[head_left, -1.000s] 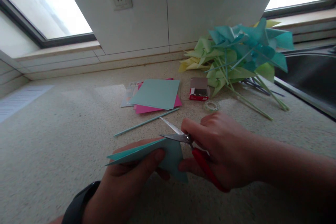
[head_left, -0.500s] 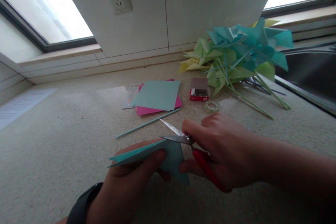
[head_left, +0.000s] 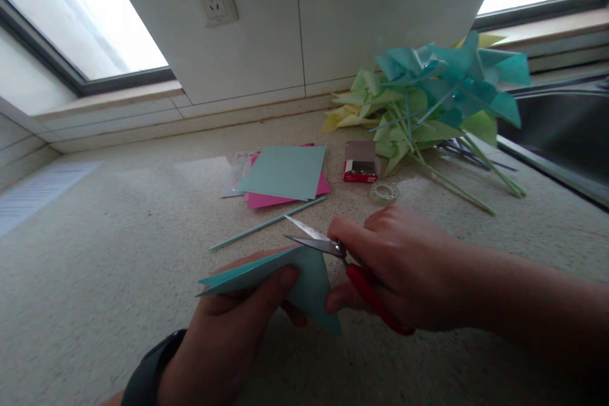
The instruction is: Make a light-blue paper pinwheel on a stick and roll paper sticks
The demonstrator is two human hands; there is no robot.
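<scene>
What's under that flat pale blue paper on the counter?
Pink paper pokes out under the pale blue paper, and a see-through packet shows at its left. Whatever's beneath the middle is covered.

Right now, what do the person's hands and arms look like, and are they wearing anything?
The left hand has no glove, and a smooth, wide, dark band goes around its wrist. I can't tell if it's a watch. The right hand has no glove either, and no sleeve shows on the right forearm.
</scene>
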